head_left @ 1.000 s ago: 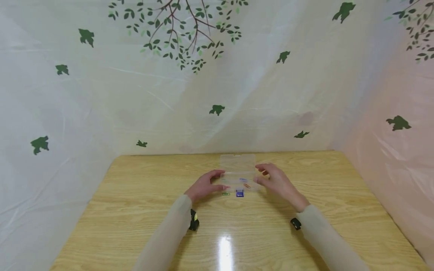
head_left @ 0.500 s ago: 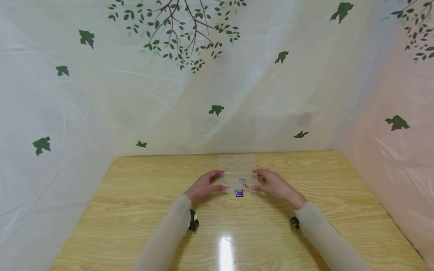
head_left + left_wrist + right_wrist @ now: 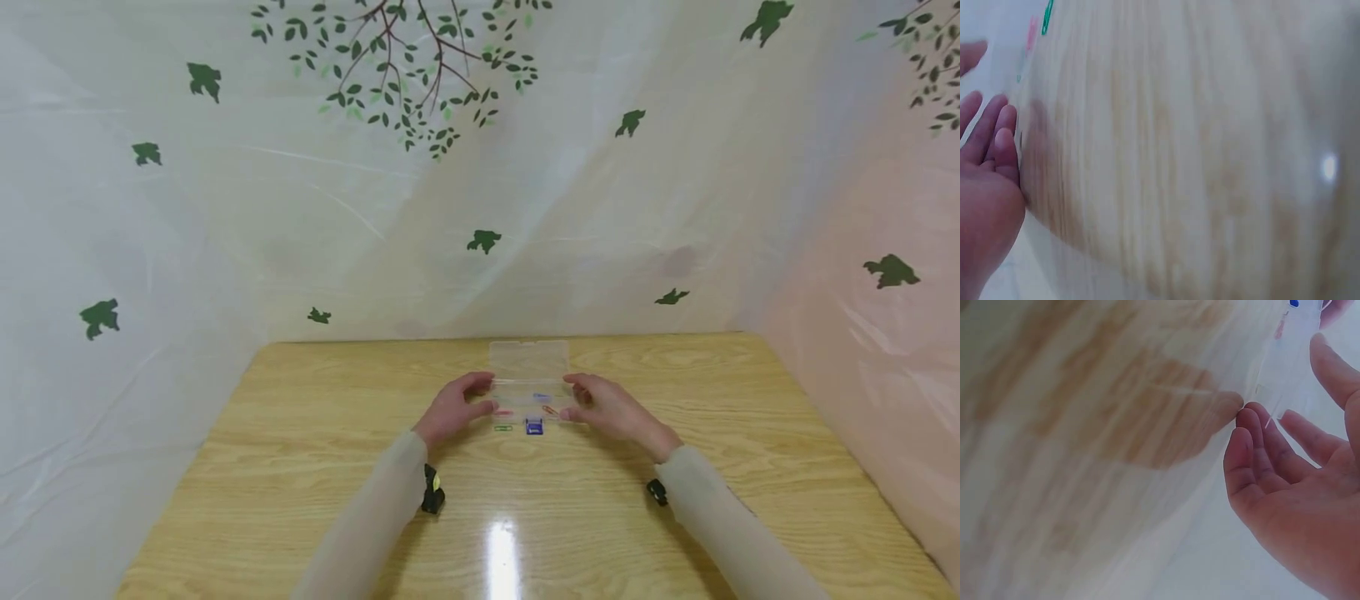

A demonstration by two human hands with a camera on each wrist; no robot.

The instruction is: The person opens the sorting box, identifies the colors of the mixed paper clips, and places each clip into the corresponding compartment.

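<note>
A clear plastic box (image 3: pixel 525 390) lies on the table with its transparent lid (image 3: pixel 528 358) folded back. Through the box show a blue clip (image 3: pixel 542 397), a pink paper clip (image 3: pixel 505 412) and an orange-red paper clip (image 3: pixel 551 411). A green paper clip (image 3: pixel 503 427) and a small dark blue piece with a white mark (image 3: pixel 534 427) sit at its front edge. My left hand (image 3: pixel 452 412) is at the box's left side, thumb and fingers spread apart. At the right side, fingertips of my right hand (image 3: pixel 1297 481) touch the box edge, its fingers loosely bent and thumb apart.
The wood-grain table (image 3: pixel 315 467) stretches around the box. Pale sheeting (image 3: pixel 375 250) with leaf and bird prints rises behind and on both sides. Long sleeves cover the arms, and a black wrist device (image 3: pixel 432 490) is on the left one.
My right hand has come in to the box's right side, its thumb moving to the front corner. The left thumb has drawn back slightly from over the box to its left edge.
</note>
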